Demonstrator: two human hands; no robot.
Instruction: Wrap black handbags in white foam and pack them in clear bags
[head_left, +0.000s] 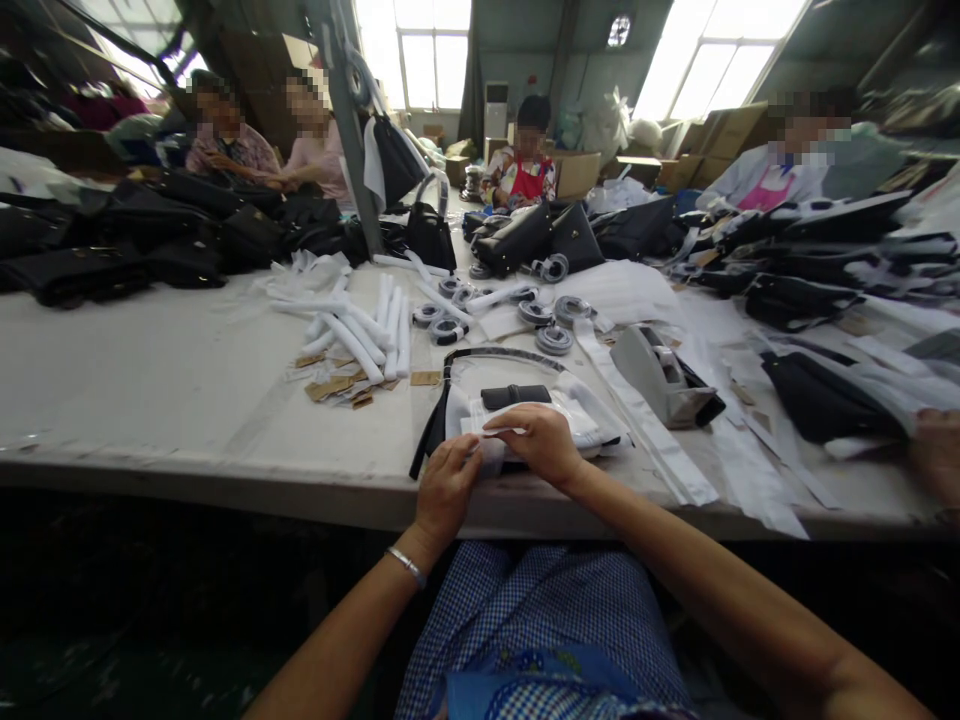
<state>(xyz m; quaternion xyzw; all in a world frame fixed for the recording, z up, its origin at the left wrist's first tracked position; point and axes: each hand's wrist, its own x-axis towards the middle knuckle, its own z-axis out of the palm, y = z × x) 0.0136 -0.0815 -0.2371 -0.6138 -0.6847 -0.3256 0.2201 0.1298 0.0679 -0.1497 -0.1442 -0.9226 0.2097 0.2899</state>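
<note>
A black handbag (517, 397) lies flat at the table's near edge, mostly covered in white wrapping paper (577, 420). My left hand (448, 487) is closed, pinching the paper's near left part. My right hand (541, 440) rests on top of the bag with its fingers curled, pinching a strip of the same white paper. A silver bangle sits on my left wrist. The bag's black strap (431, 430) hangs down its left side.
White paper rolls (360, 335) and brown tags (330, 387) lie to the left. Tape rolls (555, 340) and a grey tape dispenser (664, 375) sit behind and right. Black bags (187, 235) pile along the far side, where several people sit. Another person's hand (937, 455) shows at right.
</note>
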